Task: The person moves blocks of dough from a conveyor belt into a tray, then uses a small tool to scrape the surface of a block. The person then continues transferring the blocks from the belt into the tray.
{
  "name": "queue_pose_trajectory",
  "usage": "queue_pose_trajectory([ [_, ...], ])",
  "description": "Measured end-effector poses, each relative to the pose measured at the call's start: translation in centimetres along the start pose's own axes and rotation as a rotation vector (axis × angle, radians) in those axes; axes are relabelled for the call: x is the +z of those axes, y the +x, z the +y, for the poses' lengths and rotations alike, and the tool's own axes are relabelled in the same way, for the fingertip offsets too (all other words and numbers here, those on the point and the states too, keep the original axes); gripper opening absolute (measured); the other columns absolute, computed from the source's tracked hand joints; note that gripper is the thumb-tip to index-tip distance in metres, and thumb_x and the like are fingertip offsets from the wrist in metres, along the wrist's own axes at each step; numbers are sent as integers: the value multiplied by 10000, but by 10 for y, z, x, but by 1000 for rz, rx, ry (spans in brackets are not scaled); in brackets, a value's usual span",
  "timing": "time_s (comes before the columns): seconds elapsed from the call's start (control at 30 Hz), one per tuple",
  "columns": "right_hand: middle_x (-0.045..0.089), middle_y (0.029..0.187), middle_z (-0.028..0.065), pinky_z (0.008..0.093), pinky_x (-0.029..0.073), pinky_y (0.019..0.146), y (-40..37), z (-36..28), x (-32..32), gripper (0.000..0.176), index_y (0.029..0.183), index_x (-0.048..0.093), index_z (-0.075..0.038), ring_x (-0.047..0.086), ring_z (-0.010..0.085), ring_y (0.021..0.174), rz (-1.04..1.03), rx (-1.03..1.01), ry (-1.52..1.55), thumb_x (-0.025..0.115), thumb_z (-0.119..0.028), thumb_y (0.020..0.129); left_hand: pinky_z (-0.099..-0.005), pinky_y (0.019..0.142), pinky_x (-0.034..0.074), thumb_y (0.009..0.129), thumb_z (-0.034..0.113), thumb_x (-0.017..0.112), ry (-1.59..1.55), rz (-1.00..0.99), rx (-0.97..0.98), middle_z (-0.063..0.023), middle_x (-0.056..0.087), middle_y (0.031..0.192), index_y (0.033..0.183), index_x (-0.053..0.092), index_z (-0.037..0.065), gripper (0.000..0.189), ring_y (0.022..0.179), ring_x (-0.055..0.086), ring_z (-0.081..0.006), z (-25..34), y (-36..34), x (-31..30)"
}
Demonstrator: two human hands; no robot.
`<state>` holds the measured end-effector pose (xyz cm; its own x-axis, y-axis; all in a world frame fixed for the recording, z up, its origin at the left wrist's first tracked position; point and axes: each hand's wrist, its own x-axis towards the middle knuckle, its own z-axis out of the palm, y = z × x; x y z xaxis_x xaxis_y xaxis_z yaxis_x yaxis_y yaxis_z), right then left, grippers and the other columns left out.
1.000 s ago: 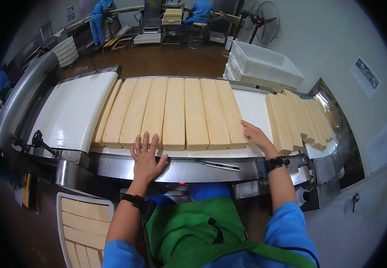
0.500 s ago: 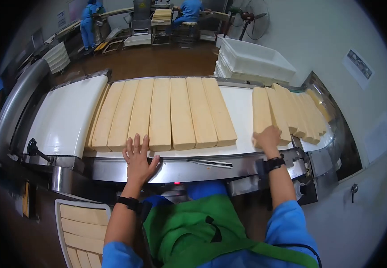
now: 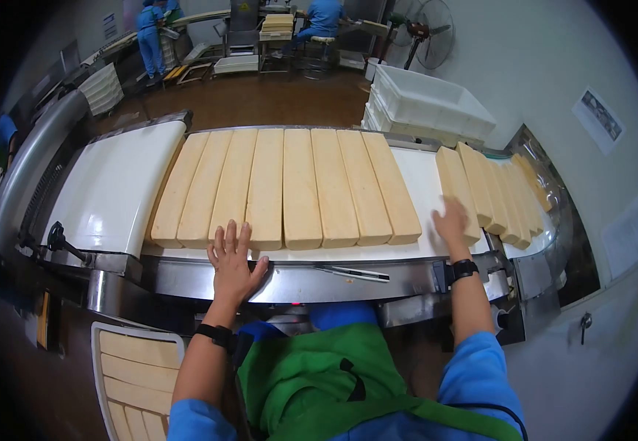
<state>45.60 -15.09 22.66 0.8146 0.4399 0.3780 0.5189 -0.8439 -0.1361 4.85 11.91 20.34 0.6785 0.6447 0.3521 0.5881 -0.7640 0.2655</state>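
Hands at belt surface [image 3: 113,184]: left hand [image 3: 232,261] lies flat on the steel rim [image 3: 186,273], fingers spread, tips touching the slab row [image 3: 289,187]. The right hand [image 3: 451,219], slightly blurred, fingers open, covers the near end of the nearest slab [image 3: 455,176] of the overlapped stack [image 3: 506,195], whose far pieces hide one another.

White conveyor belt [image 3: 113,184], steel rim [image 3: 186,278]. Long pale slabs [image 3: 300,187] lie crosswise, side by side, touching. Bare gap, then 2nd batch of slabs [image 3: 495,195], overlapped, at right bend. Thin tool [image 3: 353,273] on rim.
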Motion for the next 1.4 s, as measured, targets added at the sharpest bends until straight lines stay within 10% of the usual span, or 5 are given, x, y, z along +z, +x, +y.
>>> queue_pose_trajectory([
  [0.17,427,1275,264,491,384,937,3,35,-16,722,1200,482,55,388,408,1192,-117,645,75,666,-386,658,-572,1040,96,777,434,565,3,10,0,-128,174,1473,1406,265,151,752,1358,87,-351,0,-1,2],
  [0.57,575,1047,256,389,438,881,4,4,-13,469,1126,539,46,555,367,965,-509,133,840,554,-277,786,-581,1038,90,766,404,585,-2,-9,-1,-135,168,1470,1398,270,135,755,1353,88,-363,3,1,1],
  [0.73,383,1334,218,424,271,1025,30,29,-10,538,1249,436,40,322,348,1255,96,305,-97,513,-263,811,-579,1036,93,765,391,588,20,-12,8,-146,166,1468,1396,271,132,753,1350,89,-375,2,2,4],
  [1.07,379,1295,236,443,277,1027,76,16,-12,805,1241,351,126,324,360,1237,-47,792,77,618,-421,714,-581,1029,90,771,418,575,38,-15,2,-185,141,1463,1398,244,90,781,1345,94,-386,4,3,4],
  [1.4,514,1053,172,400,339,953,-11,11,-12,592,1172,505,-78,457,313,1050,-15,-131,-437,702,-285,653,-583,1025,102,768,385,585,33,13,17,-190,132,1464,1410,208,100,798,1345,93,-389,3,2,7],
])
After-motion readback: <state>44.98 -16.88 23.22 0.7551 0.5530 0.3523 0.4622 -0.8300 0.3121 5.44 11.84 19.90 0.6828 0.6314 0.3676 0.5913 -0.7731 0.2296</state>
